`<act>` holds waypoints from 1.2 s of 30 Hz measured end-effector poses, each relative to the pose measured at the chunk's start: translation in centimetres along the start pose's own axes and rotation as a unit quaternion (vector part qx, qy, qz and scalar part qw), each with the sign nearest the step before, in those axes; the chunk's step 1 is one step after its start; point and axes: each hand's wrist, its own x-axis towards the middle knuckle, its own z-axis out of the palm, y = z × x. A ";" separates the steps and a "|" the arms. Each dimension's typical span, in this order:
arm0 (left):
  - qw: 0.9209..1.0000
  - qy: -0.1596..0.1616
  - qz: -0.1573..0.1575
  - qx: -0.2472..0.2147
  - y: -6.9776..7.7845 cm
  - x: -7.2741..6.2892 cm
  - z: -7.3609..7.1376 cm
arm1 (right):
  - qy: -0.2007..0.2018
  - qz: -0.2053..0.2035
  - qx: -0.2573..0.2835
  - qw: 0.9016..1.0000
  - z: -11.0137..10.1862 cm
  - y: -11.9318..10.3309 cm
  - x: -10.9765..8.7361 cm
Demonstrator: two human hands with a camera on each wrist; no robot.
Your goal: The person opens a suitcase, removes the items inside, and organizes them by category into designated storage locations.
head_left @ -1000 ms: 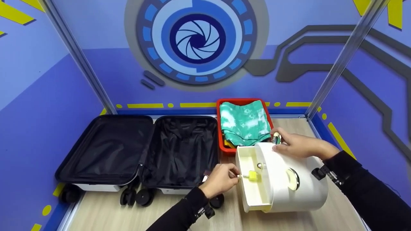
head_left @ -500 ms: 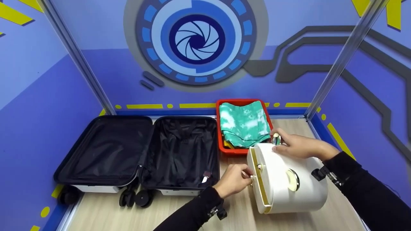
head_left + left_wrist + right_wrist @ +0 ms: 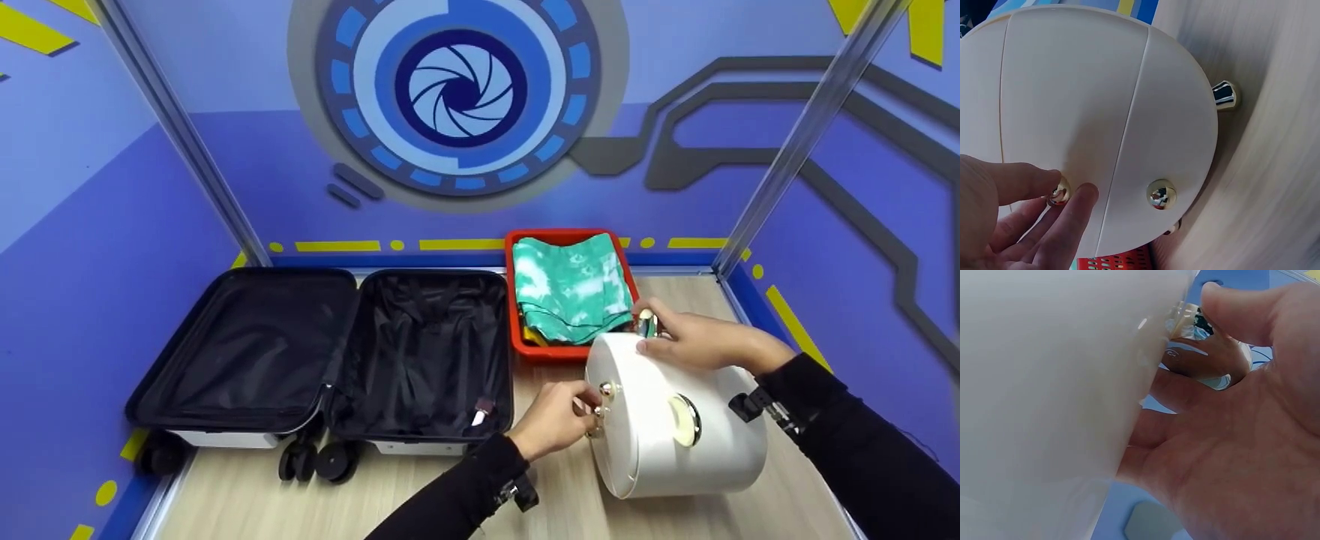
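A white rounded storage box (image 3: 697, 442) with small drawers stands on the right of the table, its drawer front turned to the left. My left hand (image 3: 555, 420) is at that front. In the left wrist view, its thumb and fingers pinch a gold knob (image 3: 1060, 192) on the middle drawer (image 3: 1072, 90), which sits flush. A second gold knob (image 3: 1161, 194) shows on the neighbouring drawer. My right hand (image 3: 694, 339) grips the box at its far upper side, around a shiny gold fitting (image 3: 647, 323). In the right wrist view, the box hides some of its fingertips.
Left of the box lies an opened black-lined suitcase (image 3: 420, 352) with wheels. A small dark-and-white item (image 3: 481, 412) rests inside it. Behind the box, a red basket (image 3: 512, 300) holds folded green-and-white cloth (image 3: 574, 289). Blue panels (image 3: 225, 187) wall in the table.
My left hand has moved right, pushing in the drawer that stood out with a yellow item inside. The drawer is now closed. My right hand keeps its place on the box.
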 end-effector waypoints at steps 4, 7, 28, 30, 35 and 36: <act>1.000 0.006 -0.004 -0.004 -0.9 -0.2 0.3 | 0.000 -0.002 0.003 1.000 0.0 0.0 0.0; 1.000 0.015 -0.014 0.013 -1.7 -0.4 0.8 | 0.000 -0.004 0.005 1.000 0.0 0.0 -0.1; 0.998 0.029 0.000 0.061 -4.1 -0.9 3.6 | 0.005 -0.011 -0.007 1.000 0.0 -0.1 0.0; 0.996 0.029 0.009 0.078 -4.2 -0.9 3.7 | 0.008 -0.013 -0.010 1.000 0.1 0.0 0.0; 0.993 0.034 0.029 0.108 -4.5 -0.9 3.7 | 0.016 -0.021 -0.022 0.999 0.1 0.1 0.0; 0.993 0.035 0.031 0.108 -4.5 -0.9 3.7 | 0.016 -0.020 -0.023 0.999 0.1 0.1 -0.1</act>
